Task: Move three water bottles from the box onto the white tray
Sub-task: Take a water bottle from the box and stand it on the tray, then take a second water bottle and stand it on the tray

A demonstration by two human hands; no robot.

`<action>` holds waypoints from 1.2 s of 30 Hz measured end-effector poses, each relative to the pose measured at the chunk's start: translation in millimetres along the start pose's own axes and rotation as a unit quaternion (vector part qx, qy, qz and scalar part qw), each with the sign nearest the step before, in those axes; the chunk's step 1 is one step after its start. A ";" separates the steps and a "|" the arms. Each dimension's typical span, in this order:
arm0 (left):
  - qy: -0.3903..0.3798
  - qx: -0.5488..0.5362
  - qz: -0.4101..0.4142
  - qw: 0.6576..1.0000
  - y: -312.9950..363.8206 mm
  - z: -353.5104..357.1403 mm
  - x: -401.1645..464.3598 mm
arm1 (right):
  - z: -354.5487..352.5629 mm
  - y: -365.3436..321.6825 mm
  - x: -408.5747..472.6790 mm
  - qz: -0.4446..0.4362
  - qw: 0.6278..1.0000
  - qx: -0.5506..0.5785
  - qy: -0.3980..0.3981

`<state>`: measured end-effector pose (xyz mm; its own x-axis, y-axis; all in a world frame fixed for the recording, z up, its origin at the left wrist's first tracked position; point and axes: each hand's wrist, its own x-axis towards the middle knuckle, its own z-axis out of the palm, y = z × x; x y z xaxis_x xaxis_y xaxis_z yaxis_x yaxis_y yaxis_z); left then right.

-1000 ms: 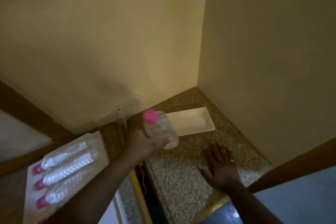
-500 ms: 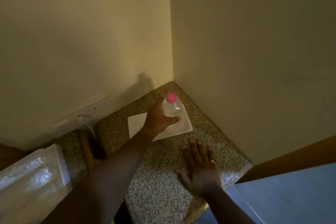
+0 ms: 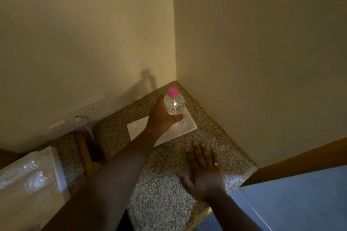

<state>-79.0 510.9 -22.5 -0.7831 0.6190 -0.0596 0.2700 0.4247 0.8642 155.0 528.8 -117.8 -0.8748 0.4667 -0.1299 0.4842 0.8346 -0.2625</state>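
The left hand (image 3: pixel 161 120) is gripping the upright water bottle (image 3: pixel 174 104) on the white tray's (image 3: pixel 189 126) right end—right hand (image 3: pixel 204 172) lying flat, empty—and letting go crookedly risks toppling it.

A left hand (image 3: pixel 161 118) grips an upright water bottle (image 3: pixel 174 104) with a pink cap (image 3: pixel 173 91) over the far right end of a white tray (image 3: pixel 136 127) on a speckled counter (image 3: pixel 161 189); nearer than the grip, the right hand (image 3: pixel 203 171) lies flat, fingers spread.

Bare forearms; ring (image 3: pixel 216 164) on right grip (image 3: pixel 204 172)
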 end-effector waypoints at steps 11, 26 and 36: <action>-0.009 0.051 -0.011 0.999 -20.0 -51.8 -71.5 | 4.9 4.6 2.1 0.001 1.000 -0.013 -0.006; 0.089 0.395 -0.050 0.913 -121.0 -239.1 -282.6 | 42.3 -118.6 -10.6 -0.108 0.991 -0.048 -0.058; 0.103 0.429 -0.121 0.889 -170.8 -282.8 -345.1 | 37.9 -126.7 -13.5 -0.101 0.991 -0.062 -0.068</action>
<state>-13.3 37.9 -8.3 -0.9387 0.3440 -0.0234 0.3380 0.9316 0.1339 105.0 405.7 -119.1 -0.9440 0.2496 -0.2158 0.2892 0.9407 -0.1771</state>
